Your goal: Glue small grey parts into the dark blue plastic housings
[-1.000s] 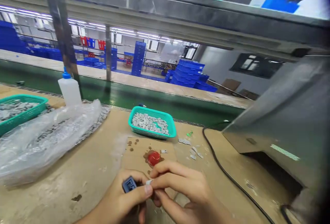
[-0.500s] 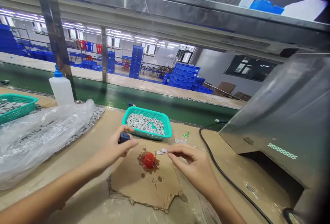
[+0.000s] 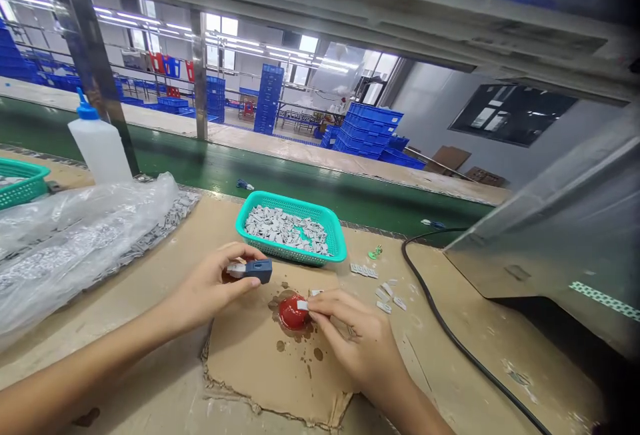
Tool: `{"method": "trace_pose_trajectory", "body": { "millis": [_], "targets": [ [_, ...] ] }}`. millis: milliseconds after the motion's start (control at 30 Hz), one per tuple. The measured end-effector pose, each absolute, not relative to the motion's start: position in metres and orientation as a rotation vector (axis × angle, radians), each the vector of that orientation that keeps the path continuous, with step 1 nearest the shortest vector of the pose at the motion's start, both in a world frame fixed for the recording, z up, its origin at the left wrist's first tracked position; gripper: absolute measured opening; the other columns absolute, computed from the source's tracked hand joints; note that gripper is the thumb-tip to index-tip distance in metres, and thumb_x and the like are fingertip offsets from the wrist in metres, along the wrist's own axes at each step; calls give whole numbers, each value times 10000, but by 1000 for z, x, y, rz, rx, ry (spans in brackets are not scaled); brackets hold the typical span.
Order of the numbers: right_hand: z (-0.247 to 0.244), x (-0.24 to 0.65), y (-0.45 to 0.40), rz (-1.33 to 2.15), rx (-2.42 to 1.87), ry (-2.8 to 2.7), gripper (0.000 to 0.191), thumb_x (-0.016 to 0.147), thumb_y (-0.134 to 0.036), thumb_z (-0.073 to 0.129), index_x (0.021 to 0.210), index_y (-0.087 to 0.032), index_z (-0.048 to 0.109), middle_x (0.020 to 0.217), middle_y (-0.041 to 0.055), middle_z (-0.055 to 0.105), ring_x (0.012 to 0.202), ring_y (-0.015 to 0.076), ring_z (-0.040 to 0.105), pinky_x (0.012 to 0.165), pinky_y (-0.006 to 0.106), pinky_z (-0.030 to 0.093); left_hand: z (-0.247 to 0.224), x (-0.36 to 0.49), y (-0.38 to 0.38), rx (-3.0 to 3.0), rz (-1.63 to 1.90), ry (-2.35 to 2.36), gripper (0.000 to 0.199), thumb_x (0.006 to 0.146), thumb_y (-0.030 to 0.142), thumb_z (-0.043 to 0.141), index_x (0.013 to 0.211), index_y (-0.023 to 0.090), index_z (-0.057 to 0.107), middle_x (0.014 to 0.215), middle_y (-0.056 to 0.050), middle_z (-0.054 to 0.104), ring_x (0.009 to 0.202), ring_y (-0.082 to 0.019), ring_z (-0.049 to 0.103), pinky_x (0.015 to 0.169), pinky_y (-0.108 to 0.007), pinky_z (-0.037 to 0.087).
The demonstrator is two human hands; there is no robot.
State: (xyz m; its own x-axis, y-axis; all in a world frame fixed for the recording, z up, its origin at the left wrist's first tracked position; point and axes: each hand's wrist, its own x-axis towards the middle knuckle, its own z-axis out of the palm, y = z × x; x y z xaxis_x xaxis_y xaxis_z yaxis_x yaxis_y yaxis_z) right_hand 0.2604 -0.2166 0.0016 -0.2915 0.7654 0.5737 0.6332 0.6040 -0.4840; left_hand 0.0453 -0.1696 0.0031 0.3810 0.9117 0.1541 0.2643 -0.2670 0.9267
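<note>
My left hand (image 3: pixel 225 278) holds a dark blue block (image 3: pixel 259 270) with a pale grey part at its left end, between thumb and fingers. Pinched in the fingertips of my right hand (image 3: pixel 345 325) is a small light grey piece (image 3: pixel 302 305), its tip over the glossy red dome (image 3: pixel 292 315). Whether the piece touches the dome, I cannot tell. The dome sits on a torn cardboard sheet (image 3: pixel 260 368) with wet spots around it. Behind my hands, a green basket (image 3: pixel 341 238) holds many grey pieces.
Loose grey pieces (image 3: pixel 384 306) and a small green item (image 3: pixel 375 252) lie right of the basket. A black cable (image 3: pixel 435 315) curves beside a metal housing (image 3: pixel 545 235). At left stand a white bottle (image 3: pixel 103 153), plastic sheeting (image 3: pixel 90 235) and another green basket (image 3: pixel 25 193).
My right hand has brought the grey piece left and down to the red dome. The blue block in my left hand has turned and shows more fully. The camera view has shifted.
</note>
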Motion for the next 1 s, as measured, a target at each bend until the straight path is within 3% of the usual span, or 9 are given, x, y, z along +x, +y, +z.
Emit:
{"method": "trace_pose_trajectory", "body": {
  "millis": [267,667,1000],
  "targets": [
    [5,258,-217,184,-1076,-2004,159,748,-86,518,769,-177,648,750,43,641,699,152,604,610,240,508,8,48,-175,1901,928,1058,143,708,230,554,844,198,582,855,-19,586,808,-174,536,686,-268,417],
    [15,265,-216,194,-1127,-2037,175,754,-79,516,773,-189,651,763,30,644,706,150,603,619,239,509,12,50,-176,1766,834,1070,174,645,264,632,802,193,658,955,-46,627,867,-209,554,619,-247,429],
    [27,245,-218,300,-1028,-1873,163,739,-96,554,754,-213,665,762,34,640,719,161,603,630,259,523,21,51,-187,1920,820,1012,158,681,262,608,818,223,675,806,-17,653,735,-180,560,608,-240,391]
  ]
}}
